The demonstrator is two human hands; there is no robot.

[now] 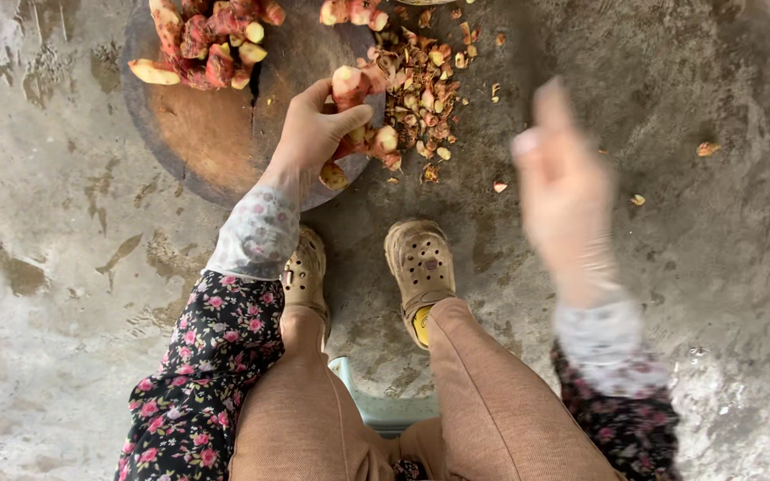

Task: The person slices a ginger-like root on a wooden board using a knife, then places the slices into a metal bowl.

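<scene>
Floor (64, 294): bare grey concrete, stained and damp-looking, carrying everything in view
Chopping block (207, 134): round wooden slab lying flat on the floor, a dark crack running in from its far edge
Legs and shoes: the person squats over a pale green stool (385, 405), tan trousers, beige perforated clogs (421, 263) planted just short of the block
Left hand (314, 134): at the block's right rim, grip clenched round a pink-skinned root piece (349, 87), thumb across it, more chunks bunched under the fingers
Right hand (563, 187): raised over bare floor well to the right of the block, blurred by movement; fingers look loose and nothing shows in them, but I cannot tell the grip for sure
Cut pile (211, 44): pink and cream chunks heaped on the block's far side
Peelings (421, 89): brown and pink scraps strewn on the floor just right of the block, a few strays (708, 149) farther out
</scene>
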